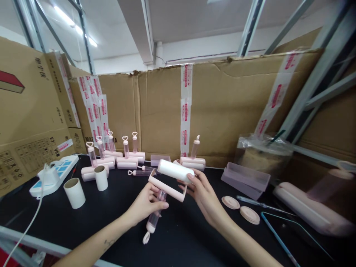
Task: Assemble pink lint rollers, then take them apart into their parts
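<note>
My left hand [147, 204] is closed around a lint roller handle [154, 218], a clear pink tube whose heart-shaped loop points down toward me. The handle's pale pink roller frame [168, 189] sits at its upper end, slanting down to the right. In my right hand [201, 193] is a white sticky-paper roll [175, 170], gripped at its right end between thumb and fingers. The roll lies just above the frame, roughly parallel to it; whether they touch I cannot tell. Some right fingers are near the frame's right end, partly hidden.
Several assembled lint rollers [127, 161] stand along the cardboard wall [161, 111]. Two white rolls [74, 193] are upright at left, by a power strip [55, 176]. At right are pink covers [246, 180], round caps [249, 215], a screwdriver [254, 201] and a blue-edged phone [280, 241].
</note>
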Demonstrator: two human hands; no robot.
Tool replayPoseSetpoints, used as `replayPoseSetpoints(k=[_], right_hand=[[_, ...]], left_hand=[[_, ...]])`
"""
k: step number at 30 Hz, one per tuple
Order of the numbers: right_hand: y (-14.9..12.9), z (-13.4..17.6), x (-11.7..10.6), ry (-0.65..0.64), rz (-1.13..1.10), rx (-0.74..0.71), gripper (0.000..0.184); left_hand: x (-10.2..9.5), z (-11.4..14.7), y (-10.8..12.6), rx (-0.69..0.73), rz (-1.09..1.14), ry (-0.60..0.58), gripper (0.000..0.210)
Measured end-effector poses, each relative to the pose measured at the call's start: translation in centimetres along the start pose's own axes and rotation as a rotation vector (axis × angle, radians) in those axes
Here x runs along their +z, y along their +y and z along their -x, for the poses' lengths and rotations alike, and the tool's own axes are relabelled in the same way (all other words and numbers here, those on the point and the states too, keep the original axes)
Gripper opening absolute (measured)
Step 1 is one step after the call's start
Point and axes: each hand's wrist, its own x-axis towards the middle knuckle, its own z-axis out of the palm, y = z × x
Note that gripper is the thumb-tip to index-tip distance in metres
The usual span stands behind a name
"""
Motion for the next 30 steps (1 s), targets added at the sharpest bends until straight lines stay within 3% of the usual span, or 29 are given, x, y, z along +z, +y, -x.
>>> replayPoseSetpoints(k=[5, 14, 18, 20, 25, 30], right_hand=[[1.2, 0.4, 0.6, 0.052, 0.142, -0.101, 0.034], [1.7, 0.8, 0.7, 0.068, 0.214, -0.091, 0.029], [1.3, 0.6, 0.2, 0.129, 0.27, -0.101, 0.027], [0.9, 0.5, 0.0, 0.126, 0.27, -0.102, 0.027], [0.8, 0.9, 0.6, 0.014, 0.268, -0.032, 0.025], [1.6, 1.9, 1.5, -0.129, 0.212, 0.026, 0.029]], left_hand=[[1.3, 0.5, -1.0, 0.076, 0.016, 0.081, 0.045], [1.8, 1.1, -1.1, 0.1, 0.157, -0.035, 0.044], [0.6, 0.9, -0.1, 0.0, 0.21, -0.155, 0.042], [-0.1, 0.5, 0.4, -0.083, 0.243, -0.14, 0.05], [-1.2, 0.1, 1.4, -0.048, 0.349, -0.05, 0.059], [-0.7, 0.8, 1.5, -0.029, 0.154, -0.035, 0.053]])
